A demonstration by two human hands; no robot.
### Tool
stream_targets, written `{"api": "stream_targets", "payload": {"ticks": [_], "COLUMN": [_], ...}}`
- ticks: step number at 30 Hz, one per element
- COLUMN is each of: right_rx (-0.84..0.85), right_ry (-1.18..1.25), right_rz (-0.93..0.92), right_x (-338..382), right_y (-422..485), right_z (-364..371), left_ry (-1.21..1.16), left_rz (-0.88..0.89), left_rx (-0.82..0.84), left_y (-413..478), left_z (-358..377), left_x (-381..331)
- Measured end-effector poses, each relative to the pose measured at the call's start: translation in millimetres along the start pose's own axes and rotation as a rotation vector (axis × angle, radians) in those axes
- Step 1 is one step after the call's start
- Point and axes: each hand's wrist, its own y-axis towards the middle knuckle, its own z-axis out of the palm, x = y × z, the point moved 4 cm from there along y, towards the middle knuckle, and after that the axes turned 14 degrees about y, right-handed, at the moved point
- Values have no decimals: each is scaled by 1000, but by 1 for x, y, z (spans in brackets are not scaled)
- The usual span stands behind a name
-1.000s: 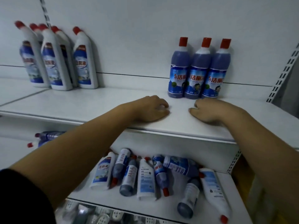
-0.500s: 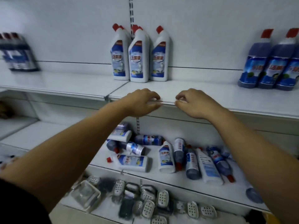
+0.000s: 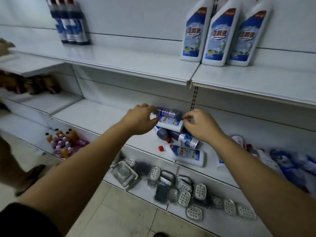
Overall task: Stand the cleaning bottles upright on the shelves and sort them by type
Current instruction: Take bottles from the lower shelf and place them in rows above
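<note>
1. Three white bottles (image 3: 220, 36), upright and touching, at the right of the upper shelf (image 3: 136, 60); blue labels carry red Chinese characters that I cannot read with certainty.
2. Several dark blue bottles (image 3: 71, 23), upright at the far left of that shelf; labels blurred.
3. On the middle shelf (image 3: 95, 117), a heap of bottles on their sides; a dark bottle (image 3: 169, 112) lies on a white bottle (image 3: 171, 124); a second white bottle (image 3: 188, 153) at the front has a red cap and red lettering too small to read.
4. My view of the left hand (image 3: 142, 120): half-curled, thumb and fingers apart at the neck ends of the top two; I cannot tell whether it grips.
5. The right hand (image 3: 200, 127): fingertips drawn together at the white bottle's base; hold uncertain.
6. Change: half a second ago both hands lay on the upper shelf's front edge; now both are down at the heap.
</note>
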Motion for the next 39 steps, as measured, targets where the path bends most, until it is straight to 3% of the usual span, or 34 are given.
{"api": "stream_targets", "payload": {"ticks": [6,19,23,28,33,36,39], "right_rx": [78,226,297,303,334,181,98], "right_ry": [6,-105,-162,-264,-349,-220,-291], "right_rz": [178,390,488,519,569,603,627], "right_x": [-45,-135,-157,-165,-166,-167,-167], "right_y": [43,167,179,186,163,142,121], "right_z": [66,150,172,175,178,167,150], "left_ry": [-39,-37,37,48,155,305,372], "left_rz": [-54,47,149,234,398,483,487], "left_rx": [120,343,412,422,323,268,207], "left_y": [27,144,160,182,195,204,210], "left_z": [61,166,197,229,254,261,265], "left_x": [39,93,96,92,85,72,57]}}
